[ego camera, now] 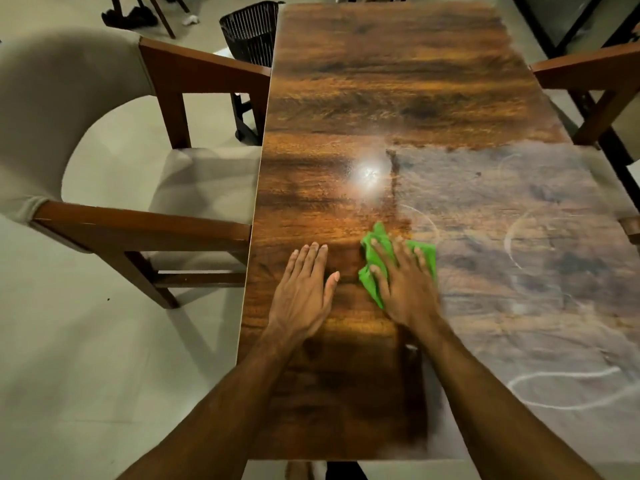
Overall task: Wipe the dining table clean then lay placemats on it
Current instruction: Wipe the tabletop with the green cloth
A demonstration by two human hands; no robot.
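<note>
**Trainee:** Fig. 1. What is the working item, and where is it?

**Operator:** The cloth (370, 284): green, crumpled flat on the bench (381, 81), near my edge and about mid-width. It sits at the border between glossy wood and the haze (519, 244), a film with pale ring marks that covers the right side.

**Trainee:** How do you expect it to handle?

**Operator:** I judge it light, soft and limp, so it will bunch rather than travel as a sheet. Pushing it by an edge would only fold it. I would load it from above, palm over its middle, so the folds are trapped under the fingers.

**Trainee:** State of the hands?

**Operator:** My right hand (401, 282) lies flat on the cloth, fingers straight and spread, pressing rather than gripping. Green shows past the fingertips and on the thumb side, and the hand is blurred. My left hand (301, 289) lies flat and open on bare wood just beside the cloth, apart from it, holding nothing.

**Trainee:** Surroundings?

**Operator:** There is a chair (86, 133) at the left edge and a second chair (588, 74) at the right. A basket (249, 32) stands on the floor by the far left corner. No placemats show.
</note>
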